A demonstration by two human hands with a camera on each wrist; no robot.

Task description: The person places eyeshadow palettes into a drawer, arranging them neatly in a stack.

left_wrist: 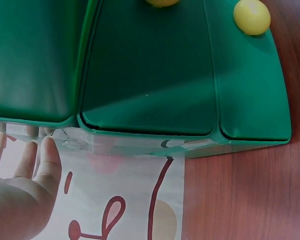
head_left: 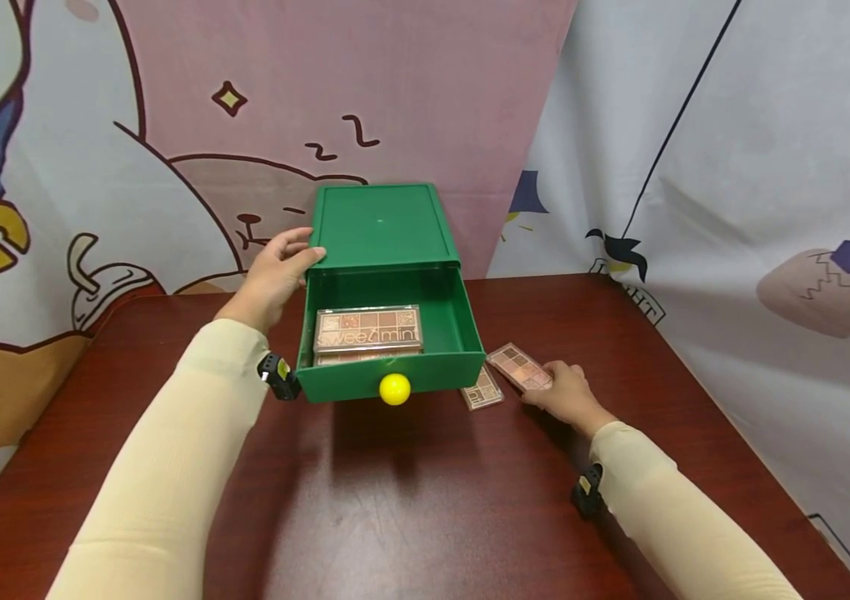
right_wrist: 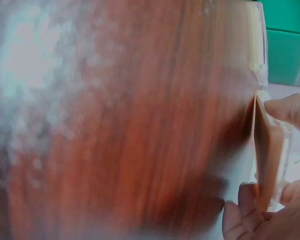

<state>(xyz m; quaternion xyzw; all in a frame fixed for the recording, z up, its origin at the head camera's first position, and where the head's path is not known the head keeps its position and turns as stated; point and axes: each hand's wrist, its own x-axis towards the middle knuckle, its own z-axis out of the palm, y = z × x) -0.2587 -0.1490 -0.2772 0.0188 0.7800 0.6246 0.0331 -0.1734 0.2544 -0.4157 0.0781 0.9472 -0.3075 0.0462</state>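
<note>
A green drawer cabinet point(head_left: 387, 227) stands at the back of the table, its top drawer point(head_left: 443, 321) pulled out. My left hand point(head_left: 275, 275) touches the cabinet's left side, thumb at the top edge; the left wrist view shows its fingers point(left_wrist: 50, 160) fairly straight against that side. Inside the drawer, on the left, lies an eyeshadow palette point(head_left: 368, 331) with a clear lid, over another. To the right of the cabinet, my right hand point(head_left: 567, 396) pinches an eyeshadow palette point(head_left: 518, 367), tilted at the tabletop, between thumb and fingers.
Another palette point(head_left: 482, 392) lies on the table point(head_left: 395, 517) beside the drawer's right front corner, partly hidden. A yellow knob point(head_left: 395, 389) sticks out from the drawer front. Lower drawers with yellow knobs point(left_wrist: 252, 17) show in the left wrist view. A printed cloth point(head_left: 425, 92) hangs behind.
</note>
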